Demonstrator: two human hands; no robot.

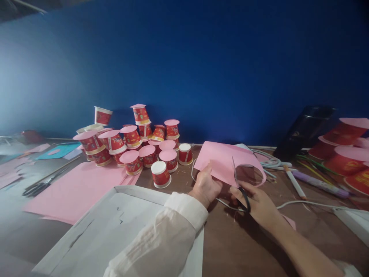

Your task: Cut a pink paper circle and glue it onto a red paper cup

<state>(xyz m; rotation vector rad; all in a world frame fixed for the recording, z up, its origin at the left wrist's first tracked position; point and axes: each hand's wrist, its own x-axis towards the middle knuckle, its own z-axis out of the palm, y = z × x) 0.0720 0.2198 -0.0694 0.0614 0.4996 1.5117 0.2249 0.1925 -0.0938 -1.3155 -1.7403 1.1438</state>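
My left hand (206, 187) grips the lower left edge of a pink paper sheet (216, 159), thumb on top. The sheet is raised above the brown table, and a large round piece is cut out of its right side, where a thin curved strip hangs. In my right hand (255, 202) are black-handled scissors (244, 198), fingers around the handles. Their blades point away from me and meet the sheet near the edge of the cutout. Several red paper cups (134, 166), many topped with pink paper discs, stand upside down and stacked left of the sheet.
Pink sheets (77, 188) and a white tray-like board (115, 227) lie at the left, near another pair of scissors (37, 188). White cables (314, 204), a marker (295, 184), a black bottle (300, 132) and more red cups (340, 159) are at the right. Behind rises a blue wall.
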